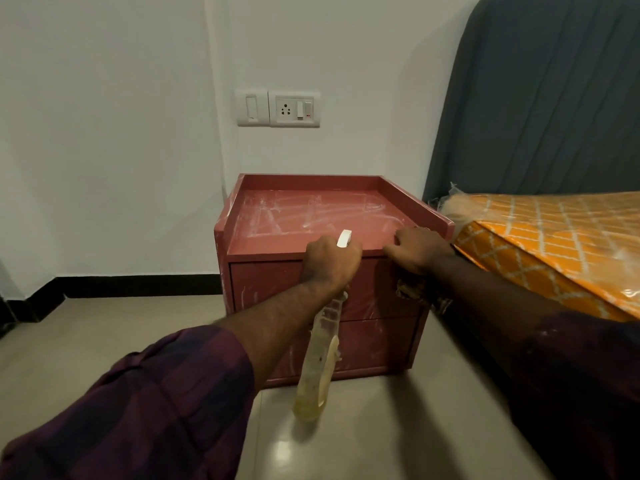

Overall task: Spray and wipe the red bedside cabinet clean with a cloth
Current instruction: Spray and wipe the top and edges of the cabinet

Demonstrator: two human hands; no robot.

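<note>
Bedroom corner, glossy beige floor tiles (363, 445) under white walls.

Nearest: two dark purple checked sleeves, left sleeve (156, 393) and right sleeve (581, 375), both pushed back from bare forearms.

Spray bottle (318, 358): clear plastic, yellowish liquid inside, hanging body-down in front of the cabinet's drawers, clear of the floor. White nozzle (344, 238) sticking up above the knuckles, aimed over the cabinet top.

Left hand (330, 261): fingers wrapped tight round the bottle's neck, held at the cabinet's front edge.

Right hand (420, 249): at the front right corner of the cabinet top, fingers curled and gripping a patterned brown cloth (419, 294), with the loose end of it hanging below the wrist against the upper drawer.

Red bedside cabinet (277, 237): standing on the floor against the wall, just beside the bed. Raised rim on back and both sides. Top smeared with white streaks. Two drawers, upper drawer (266, 285) and lower drawer (377, 344), likewise streaked.

Right of cabinet: mattress (554, 244), orange with white lattice pattern, in clear plastic wrap.

Behind mattress: padded blue-grey headboard (536, 98), vertical channels.

Farthest: black skirting (138, 285) along the wall foot; above the cabinet, a white switch plate (252, 107) touching a socket plate (294, 109).
</note>
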